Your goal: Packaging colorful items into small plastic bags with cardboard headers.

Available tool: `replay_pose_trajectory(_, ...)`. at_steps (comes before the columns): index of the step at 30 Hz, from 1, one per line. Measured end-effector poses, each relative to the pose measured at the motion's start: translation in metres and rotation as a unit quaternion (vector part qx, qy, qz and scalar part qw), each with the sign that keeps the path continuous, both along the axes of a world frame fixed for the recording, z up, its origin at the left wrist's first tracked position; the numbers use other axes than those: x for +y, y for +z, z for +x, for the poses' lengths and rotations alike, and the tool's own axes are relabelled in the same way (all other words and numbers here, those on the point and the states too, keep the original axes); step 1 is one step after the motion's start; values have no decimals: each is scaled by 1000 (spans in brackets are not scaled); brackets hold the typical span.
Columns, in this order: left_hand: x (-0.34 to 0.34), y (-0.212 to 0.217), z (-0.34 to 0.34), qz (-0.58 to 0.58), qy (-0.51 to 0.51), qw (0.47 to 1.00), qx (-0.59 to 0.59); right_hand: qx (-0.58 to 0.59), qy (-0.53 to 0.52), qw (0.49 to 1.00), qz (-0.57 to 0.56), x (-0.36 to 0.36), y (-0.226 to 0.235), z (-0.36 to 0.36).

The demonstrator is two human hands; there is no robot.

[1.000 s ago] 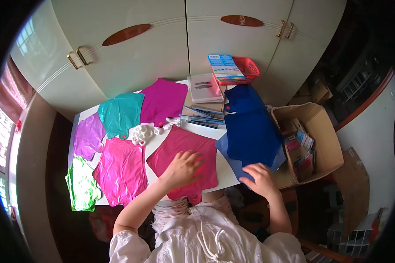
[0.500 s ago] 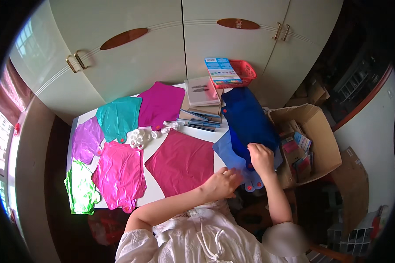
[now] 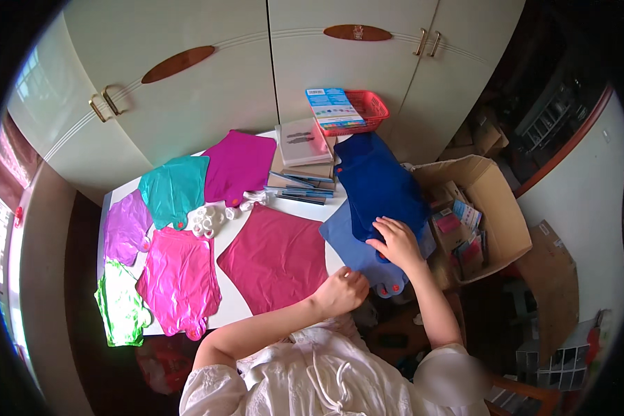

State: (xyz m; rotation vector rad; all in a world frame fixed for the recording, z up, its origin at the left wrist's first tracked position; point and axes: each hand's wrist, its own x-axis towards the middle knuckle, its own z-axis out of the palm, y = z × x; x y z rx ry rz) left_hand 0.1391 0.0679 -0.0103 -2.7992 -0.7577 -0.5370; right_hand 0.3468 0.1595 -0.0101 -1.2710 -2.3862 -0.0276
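Note:
My right hand lies palm down, fingers stretched out, on the lower part of a dark blue flat sheet at the table's right. Beneath it a lighter blue sheet shows, with round tabs bearing red dots along its near edge. My left hand hovers near the front edge, fingers curled; anything inside them is hidden. It is closest to a crimson sheet in the middle. Other shiny foil-like sheets lie leftward: magenta, teal, purple, pink and bright green.
White crumpled pieces and several thin dark sticks lie mid-table. Behind them are a clear-lidded box, a red basket and a blue-and-white packet. An open cardboard box stands right; a pale cabinet backs the table.
My right hand has gone from pinched to spread over the dark blue sheet, which now lies flatter and covers the brighter blue strip. My left hand has drawn slightly away from the blue sheets.

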Motion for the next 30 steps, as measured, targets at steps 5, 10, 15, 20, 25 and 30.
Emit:
replay_pose_trajectory(5, -6, 3, -3, -38, -5, 998, -56, 12, 21, 999, 40, -2, 8, -8)
replay_pose_trajectory(10, 13, 21, -17, -52, 41, 987, -150, 63, 130, 983, -111, -48, 48, -12)
replay_pose_trajectory(15, 25, 19, -19, -85, 38, 979, -180, 58, 97, 990, -82, -67, 26, -18)
replay_pose_trajectory(20, 21, 26, -28, -26, 26, 985, -171, 185, 11, 971, -148, -68, 22, -15)
replay_pose_trajectory(25, 19, 17, -30, -51, 7, 987, -153, 234, -13, 948, -214, -66, 20, -12)
replay_pose_trajectory(30, 21, 29, -36, -34, 36, 989, -136, 254, -12, 944, -209, -65, 14, -10)
